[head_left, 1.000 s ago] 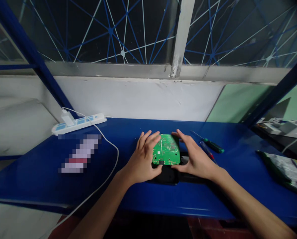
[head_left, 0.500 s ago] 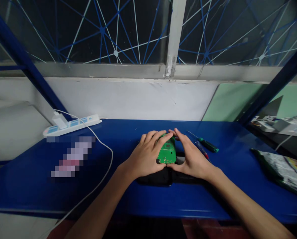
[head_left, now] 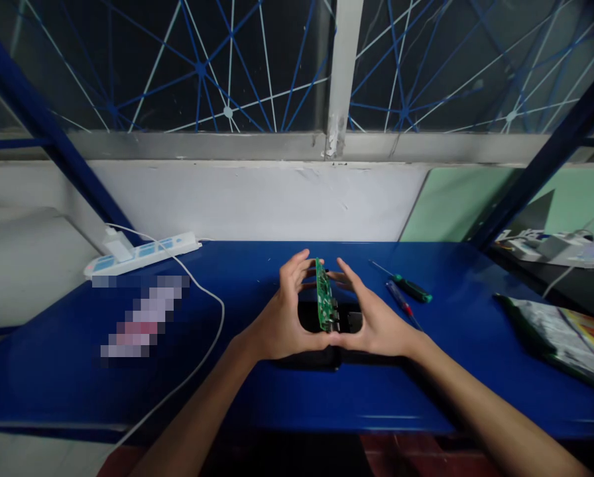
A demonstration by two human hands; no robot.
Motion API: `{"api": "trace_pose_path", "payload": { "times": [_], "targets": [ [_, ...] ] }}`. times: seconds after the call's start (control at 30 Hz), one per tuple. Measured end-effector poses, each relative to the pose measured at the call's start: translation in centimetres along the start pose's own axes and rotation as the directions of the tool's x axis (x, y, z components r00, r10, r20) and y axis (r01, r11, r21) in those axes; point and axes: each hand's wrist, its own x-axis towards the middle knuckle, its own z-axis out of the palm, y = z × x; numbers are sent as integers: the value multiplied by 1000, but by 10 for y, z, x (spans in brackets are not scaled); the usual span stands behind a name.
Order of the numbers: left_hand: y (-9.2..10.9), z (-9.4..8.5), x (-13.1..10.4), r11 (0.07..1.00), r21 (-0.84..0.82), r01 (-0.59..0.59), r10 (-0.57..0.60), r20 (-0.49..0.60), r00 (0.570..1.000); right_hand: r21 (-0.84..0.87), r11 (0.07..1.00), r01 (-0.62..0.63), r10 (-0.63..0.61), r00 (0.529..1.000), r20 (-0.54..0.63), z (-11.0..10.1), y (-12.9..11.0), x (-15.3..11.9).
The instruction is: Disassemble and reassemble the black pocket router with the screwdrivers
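A green circuit board (head_left: 323, 298) stands on edge between my hands, its face with small components and metal connectors turned to the right. My left hand (head_left: 283, 326) is curled at its left, thumb at the near bottom end and fingers at the far end. From the right, my right hand (head_left: 380, 323) grips it too, its thumb tip meeting the left thumb under the near end. Below the board lie black plastic housing parts (head_left: 307, 362), partly covered by my hands.
Right of my hands lie a green-handled screwdriver (head_left: 411, 287) and a red-and-blue one (head_left: 401, 299). A foil packet (head_left: 560, 338) rests at the right. On the left are a power strip (head_left: 148, 254) and a white cable (head_left: 222, 318) crossing the blue table (head_left: 202, 397).
The circuit board has turned from showing its flat green face to standing edge-on, with components in view. My fingers have shifted from over its face to its ends.
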Motion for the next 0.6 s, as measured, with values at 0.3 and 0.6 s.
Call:
{"api": "trace_pose_path", "payload": {
  "times": [0.3, 0.6],
  "targets": [
    [-12, -15, -8, 924, 376, -75, 96, -38, 995, -166, 986, 5, -21, 995, -94, -2, 7, 2],
    [-18, -14, -14, 822, 560, -102, 91, 47, 995, -245, 967, 75, -91, 994, -55, -4, 5, 2]
  ]
}}
